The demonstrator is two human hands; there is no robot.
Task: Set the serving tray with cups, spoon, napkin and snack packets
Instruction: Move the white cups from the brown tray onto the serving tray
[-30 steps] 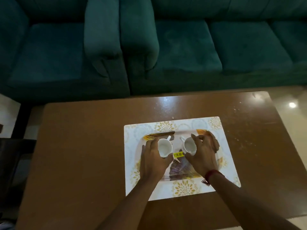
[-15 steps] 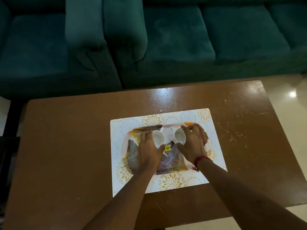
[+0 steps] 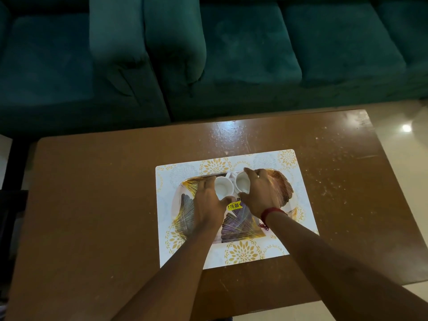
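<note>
Two white cups stand side by side at the far middle of a serving tray [image 3: 283,188] printed with gold and purple leaves. My left hand [image 3: 207,205] wraps the left cup [image 3: 223,187] from its near left side. My right hand [image 3: 260,195] grips the right cup [image 3: 242,184] from the right, fingers over its far rim. A yellow price sticker [image 3: 234,206] lies on the tray just near the cups. The cups' handles point away from me and touch each other. No spoon, napkin or snack packets show.
The tray rests on a white placemat [image 3: 298,181] with gold flowers, on a brown wooden table [image 3: 99,205]. Green sofas [image 3: 243,54] stand close behind the table's far edge. Pale floor [image 3: 400,126] shows at the right.
The view has tilted and shifted, so table and tray sit lower and to the right. Both hands stay on the cups, which remain together on the tray's far middle.
</note>
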